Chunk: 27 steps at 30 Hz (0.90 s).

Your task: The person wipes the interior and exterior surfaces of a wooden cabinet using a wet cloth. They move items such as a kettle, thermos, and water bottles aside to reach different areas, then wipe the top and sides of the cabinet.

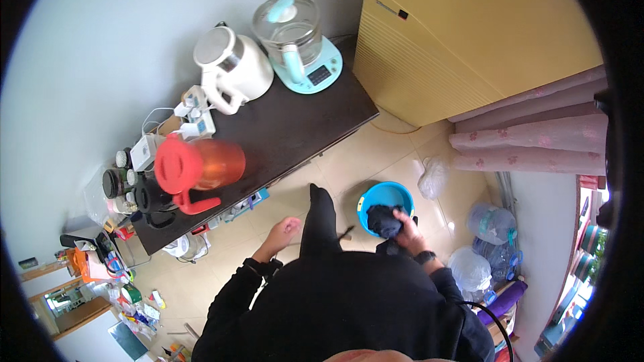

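A bundled dark cloth (385,220) is gripped in my right hand (410,235), with the thumb lying over its edge. Directly beneath it stands a round blue plastic basin (387,192) on the tiled floor; whether the cloth touches the basin cannot be seen. My left hand (283,235) hangs apart from the cloth, over the floor to the left of my leg. Its fingers are loosely curled, and no object shows in it, though the inside of the palm is hidden. A dark watch (425,257) sits on my right wrist.
A dark table (302,125) along the wall carries a red jug (219,163), a white kettle (251,68) and a glass kettle on its base (322,63). A yellow cabinet (453,35) rises beyond. Large plastic water bottles (490,223) and a clear plastic bag (432,178) lie right.
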{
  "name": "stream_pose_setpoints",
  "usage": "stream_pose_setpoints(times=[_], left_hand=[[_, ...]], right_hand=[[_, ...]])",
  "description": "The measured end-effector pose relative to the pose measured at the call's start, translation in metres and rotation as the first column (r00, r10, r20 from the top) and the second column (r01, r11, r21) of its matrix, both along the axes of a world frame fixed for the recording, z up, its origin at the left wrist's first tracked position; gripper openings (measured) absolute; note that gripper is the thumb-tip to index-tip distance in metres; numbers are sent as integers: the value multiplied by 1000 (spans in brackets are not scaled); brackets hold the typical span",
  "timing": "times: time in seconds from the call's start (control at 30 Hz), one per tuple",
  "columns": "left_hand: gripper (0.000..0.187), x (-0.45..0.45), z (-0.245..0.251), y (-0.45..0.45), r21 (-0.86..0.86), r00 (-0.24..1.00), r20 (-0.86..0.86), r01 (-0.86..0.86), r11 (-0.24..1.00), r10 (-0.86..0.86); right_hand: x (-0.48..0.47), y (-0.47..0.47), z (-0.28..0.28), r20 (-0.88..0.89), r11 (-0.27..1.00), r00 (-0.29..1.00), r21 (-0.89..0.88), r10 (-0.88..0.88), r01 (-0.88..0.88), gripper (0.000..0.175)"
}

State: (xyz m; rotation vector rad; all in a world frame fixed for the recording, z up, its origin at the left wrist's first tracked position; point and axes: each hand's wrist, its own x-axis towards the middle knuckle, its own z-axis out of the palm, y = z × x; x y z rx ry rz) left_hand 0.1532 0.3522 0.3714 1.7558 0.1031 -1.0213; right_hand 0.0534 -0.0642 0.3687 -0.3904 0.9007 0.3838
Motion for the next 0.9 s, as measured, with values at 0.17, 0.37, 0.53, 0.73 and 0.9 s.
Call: stream_pose_setpoints(times=[0.17, 0.37, 0.53, 0.73, 0.9], left_hand=[[24, 27, 44, 46, -24, 985, 154, -77, 997, 80], [22, 48, 98, 53, -119, 978, 146, -135, 984, 152], [31, 84, 110, 29, -171, 994, 88, -45, 984, 61], [36, 142, 125, -24, -271, 965, 138, -178, 946, 221], [59, 217, 124, -72, -345, 808, -190, -587, 732, 558]], right_hand=[[76, 49, 50, 141, 998, 989, -50, 35, -28, 53], [127, 88, 93, 254, 999, 967, -15, 36, -34, 49], [156, 96, 116, 163, 995, 981, 5, 101, -103, 57], [230, 77, 128, 149, 965, 975, -228, 164, -127, 33], [323, 31, 136, 278, 840, 915, -531, 293, -108, 24]])
